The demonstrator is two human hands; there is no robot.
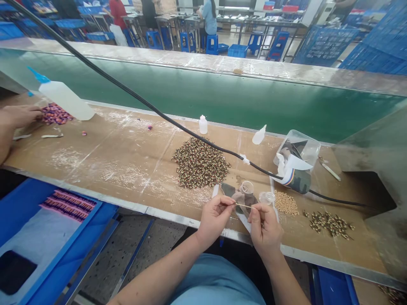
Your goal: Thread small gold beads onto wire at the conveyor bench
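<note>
Close above the bench edge, my left hand (216,218) and my right hand (266,226) face each other with fingertips pinched. A thin pale stick (244,205) stretches between them, its right end in the right fingers. At the left fingertips sits a tiny dark piece, too small to make out, where the stick's other end meets it. Below the hands lie a dark patterned sheet (229,191) and a clear round cup (246,187). A second clear cup (266,197) rests behind my right hand. Farther back rises a big pile of small dark-and-gold pieces (202,163).
Pale beads (285,203) and a smaller heap of dark-and-gold pieces (332,224) lie right. A black cable (152,108) crosses the view. Small bottles (203,125) and a plastic tub (313,146) stand behind. Another person's hand (23,116) reaches in at left, near a large bottle (66,99).
</note>
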